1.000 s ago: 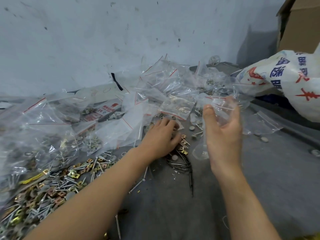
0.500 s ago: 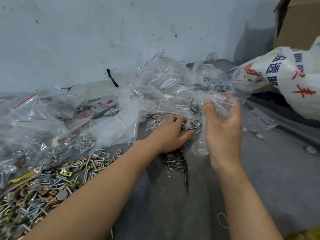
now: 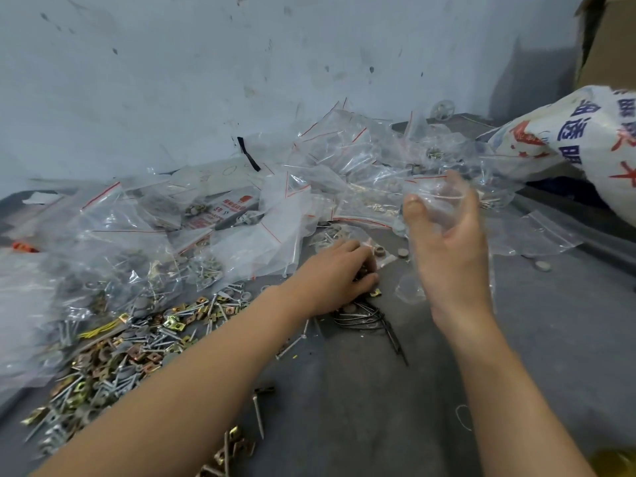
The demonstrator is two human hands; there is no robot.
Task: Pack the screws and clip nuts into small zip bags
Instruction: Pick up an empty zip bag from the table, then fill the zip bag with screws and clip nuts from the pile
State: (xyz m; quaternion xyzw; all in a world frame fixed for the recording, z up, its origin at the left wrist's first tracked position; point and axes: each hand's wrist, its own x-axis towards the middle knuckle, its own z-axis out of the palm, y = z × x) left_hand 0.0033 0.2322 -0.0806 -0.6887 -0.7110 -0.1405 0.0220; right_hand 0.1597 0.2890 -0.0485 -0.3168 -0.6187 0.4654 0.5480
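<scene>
Right hand (image 3: 447,249): raised above the surface, right of centre; thumb and fingers curled round the mouth of a small zip bag (image 3: 434,201), gripping it upright.
Small zip bag: clear, with the lower end hanging below the thumb; apparently empty or nearly so, contents too faint to confirm.
Left hand (image 3: 339,273): down on the surface (image 3: 533,356), just left of the right hand; fingers and thumb curled round dark small parts (image 3: 364,270); screw or clip nut not distinguishable.
Loose screws and clip nuts (image 3: 130,339): mixed pile at near left, silver shanks among brass-coloured clips; a few strays (image 3: 237,442) towards the near edge.
Filled bags (image 3: 144,256): clear bags with red seal lines, heaped from far left to far centre; hardware visible inside several.
Spare bag (image 3: 540,232): flat and apparently empty, lying right of the right hand.
Other items: black wire bundle (image 3: 364,316) on the near side of the left hand; printed white sack (image 3: 592,142) at far right; cardboard box (image 3: 612,39) above it; scuffed wall (image 3: 206,80) behind.
Step in hand (judged): gathering a portion for the held bag.
Done (judged): a good many bags filled, going by the heap.
Left (judged): large loose pile unpacked; held bag to be filled and sealed; perhaps around midway, not to be fixed more closely.
</scene>
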